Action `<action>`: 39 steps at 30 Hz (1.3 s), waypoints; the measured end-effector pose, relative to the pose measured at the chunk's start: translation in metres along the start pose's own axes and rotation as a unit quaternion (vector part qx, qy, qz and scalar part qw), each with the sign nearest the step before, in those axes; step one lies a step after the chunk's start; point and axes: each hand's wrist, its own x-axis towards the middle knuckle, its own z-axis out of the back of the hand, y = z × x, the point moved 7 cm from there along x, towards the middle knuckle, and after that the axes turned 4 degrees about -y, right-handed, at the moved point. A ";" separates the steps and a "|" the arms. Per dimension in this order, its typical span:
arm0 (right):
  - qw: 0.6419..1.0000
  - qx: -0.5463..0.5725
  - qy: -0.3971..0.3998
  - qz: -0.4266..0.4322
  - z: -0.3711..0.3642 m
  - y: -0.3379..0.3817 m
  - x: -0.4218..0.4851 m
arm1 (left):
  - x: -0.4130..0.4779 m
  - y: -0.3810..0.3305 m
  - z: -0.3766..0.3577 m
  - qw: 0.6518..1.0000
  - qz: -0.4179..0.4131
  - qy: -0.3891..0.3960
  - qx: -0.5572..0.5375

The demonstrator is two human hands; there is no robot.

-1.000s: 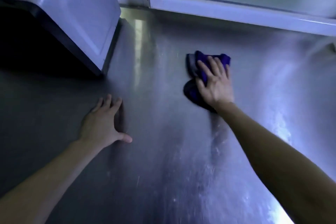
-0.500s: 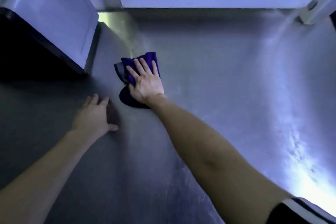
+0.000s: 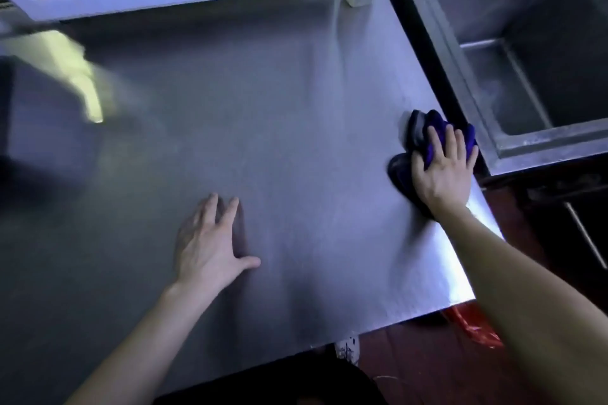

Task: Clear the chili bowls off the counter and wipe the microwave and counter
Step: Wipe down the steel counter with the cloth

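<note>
Our right hand (image 3: 442, 174) is flat, fingers spread, pressing the blue cloth (image 3: 433, 122) onto the table (image 3: 263, 102) at its right edge, just beside the sink (image 3: 513, 141). Our left hand (image 3: 210, 248) rests mid-table, palm down, fingers splayed, holding nothing.

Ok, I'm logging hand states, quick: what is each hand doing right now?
Left hand: open, flat on the counter, holding nothing.
Right hand: open, fingers straight, pressing the purple cloth onto the counter.
</note>
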 end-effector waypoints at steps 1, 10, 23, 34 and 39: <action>1.000 -0.005 0.000 -0.012 -0.001 0.009 -0.003 | -0.007 0.003 -0.005 1.000 0.005 -0.006 0.003; 0.922 0.062 0.093 0.371 -0.002 0.320 -0.208 | -0.081 0.067 -0.065 0.991 0.118 0.045 -0.041; 0.992 0.046 0.014 0.118 0.025 -0.029 -0.172 | -0.076 0.071 -0.079 0.996 0.085 0.024 0.008; 0.998 0.034 -0.005 0.048 0.025 0.188 -0.353 | -0.103 0.165 -0.037 0.999 -0.013 -0.037 -0.038; 0.954 0.058 0.085 0.283 0.014 0.370 -0.460 | -0.118 0.283 -0.047 0.998 0.068 -0.004 -0.013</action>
